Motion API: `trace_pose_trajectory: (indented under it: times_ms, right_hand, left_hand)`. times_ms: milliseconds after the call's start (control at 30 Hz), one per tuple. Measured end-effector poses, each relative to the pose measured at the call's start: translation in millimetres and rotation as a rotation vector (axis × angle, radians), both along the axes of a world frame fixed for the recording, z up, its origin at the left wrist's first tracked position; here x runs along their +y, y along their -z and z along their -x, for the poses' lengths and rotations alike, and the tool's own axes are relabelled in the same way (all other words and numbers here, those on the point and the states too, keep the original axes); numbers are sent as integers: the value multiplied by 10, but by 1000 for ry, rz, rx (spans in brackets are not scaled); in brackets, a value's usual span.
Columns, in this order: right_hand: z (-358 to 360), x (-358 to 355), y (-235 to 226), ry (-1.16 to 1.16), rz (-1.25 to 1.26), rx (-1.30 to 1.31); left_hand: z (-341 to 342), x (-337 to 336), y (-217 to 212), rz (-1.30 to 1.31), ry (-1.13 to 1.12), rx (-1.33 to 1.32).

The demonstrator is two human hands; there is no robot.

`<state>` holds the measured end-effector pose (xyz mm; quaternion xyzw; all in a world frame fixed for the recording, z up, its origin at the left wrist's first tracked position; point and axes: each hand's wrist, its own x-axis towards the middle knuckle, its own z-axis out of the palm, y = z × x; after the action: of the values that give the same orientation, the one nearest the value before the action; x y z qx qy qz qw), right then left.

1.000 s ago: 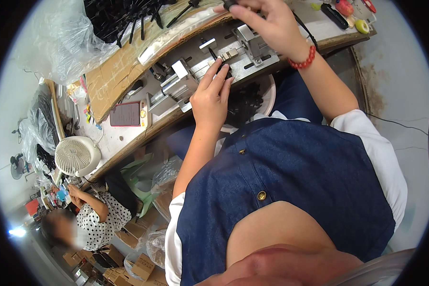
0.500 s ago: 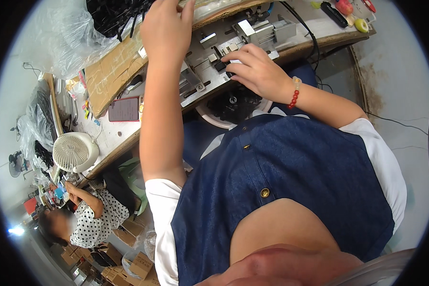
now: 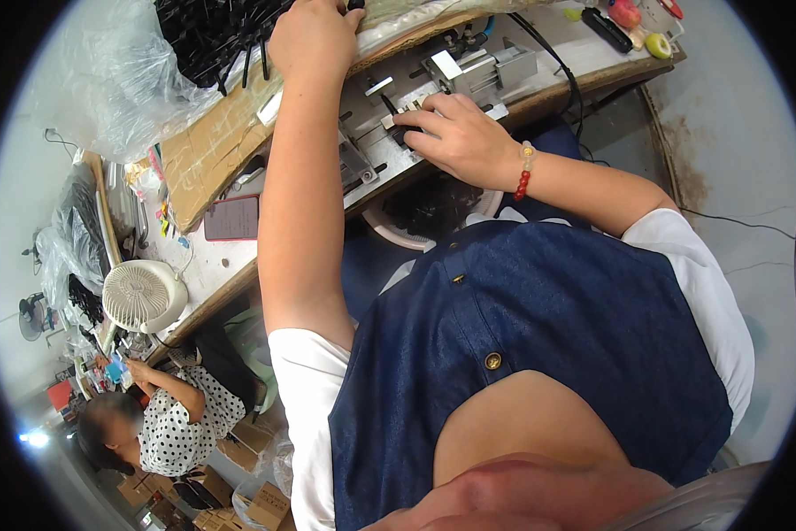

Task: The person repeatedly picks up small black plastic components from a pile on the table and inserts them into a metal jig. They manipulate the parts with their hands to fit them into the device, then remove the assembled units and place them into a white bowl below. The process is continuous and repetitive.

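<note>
Over the front edge of the tabletop (image 3: 205,283), both arms reach in, left one nearly straight, right one bent at the elbow. Pile of black parts (image 3: 212,40) sits toward the far edge, left hand (image 3: 314,40) right beside it, fingers partly out of view, so can't tell its grip. Metal fixture (image 3: 482,66) runs by the front edge, right hand (image 3: 458,137) palm-down over it, fingers loosely spread. Black piece (image 3: 388,103) lies right at those fingertips; can't tell if it's pinched.
</note>
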<state>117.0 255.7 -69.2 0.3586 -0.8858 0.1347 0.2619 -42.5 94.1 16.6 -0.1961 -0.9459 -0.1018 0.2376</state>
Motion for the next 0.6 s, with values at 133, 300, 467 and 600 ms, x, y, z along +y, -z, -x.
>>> trace_pose_trajectory:
  times_ms: [133, 300, 467, 600]
  right_hand:
    - [264, 84, -322, -9, 107, 41]
    - [1358, 251, -784, 268, 134, 200]
    - [1979, 286, -882, 426, -152, -118]
    - [1628, 341, -914, 293, 320, -7]
  left_hand:
    - [58, -185, 63, 45, -7, 7]
    - [-8, -388, 6, -24, 2, -52]
    - [58, -509, -47, -61, 125, 89]
    - [99, -579, -44, -141, 118, 93]
